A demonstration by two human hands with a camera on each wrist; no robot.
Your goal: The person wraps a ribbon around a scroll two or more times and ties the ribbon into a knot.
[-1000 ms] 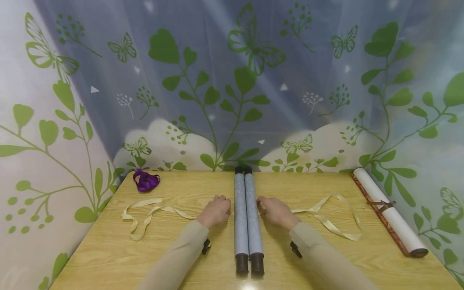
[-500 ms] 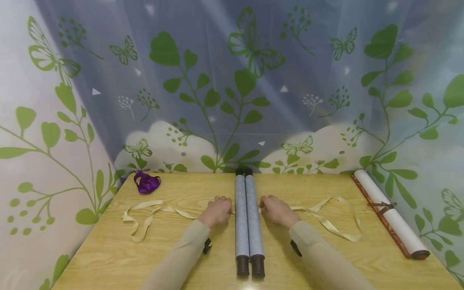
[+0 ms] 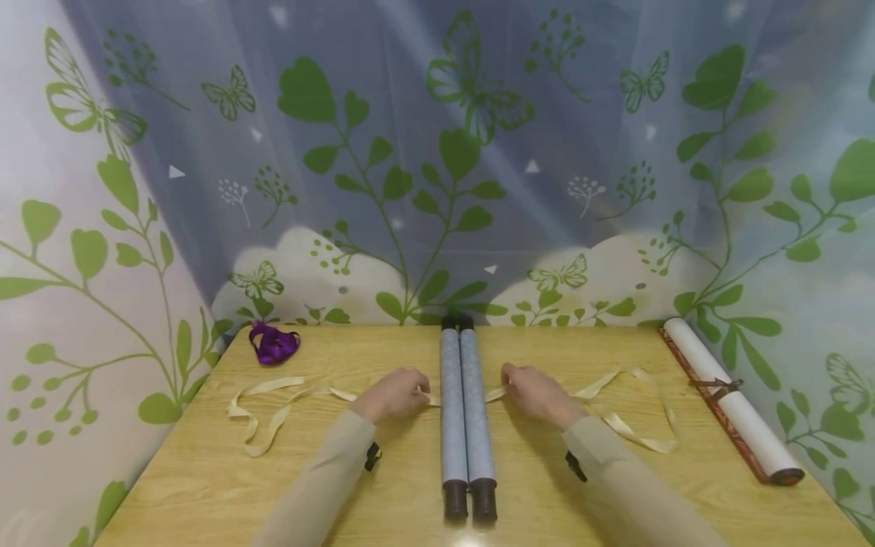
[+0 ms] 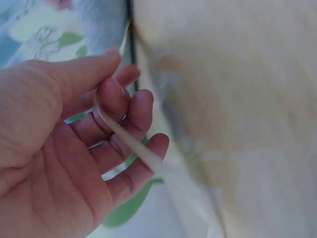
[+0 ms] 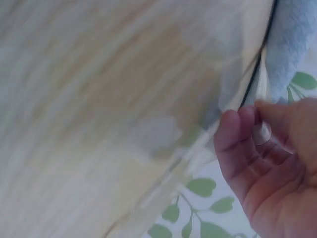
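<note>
A scroll rolled from both ends into two pale blue-grey rolls [image 3: 465, 410] with dark brown end knobs lies lengthwise on the table. A cream ribbon [image 3: 626, 437] passes beneath it, its loose ends trailing out to both sides. Left of the rolls, my left hand [image 3: 393, 393] pinches the ribbon between thumb and forefinger; in the left wrist view the ribbon [image 4: 130, 141] runs across its curled fingers. On the other side my right hand [image 3: 540, 395] pinches the ribbon close to the scroll, also seen in the right wrist view, where thumb and fingertips meet on the ribbon [image 5: 263, 74].
At the table's right edge lies a white rolled scroll [image 3: 741, 410] with a reddish border, tied with a brown cord. A bundled purple ribbon [image 3: 275, 344] sits at the back left. A leaf-patterned curtain [image 3: 478, 190] encloses the wooden table [image 3: 205, 486].
Both hands have moved outward from the rolls, the left to the left and the right to the right. Ribbon now shows between each hand and the scroll, which stays in place.
</note>
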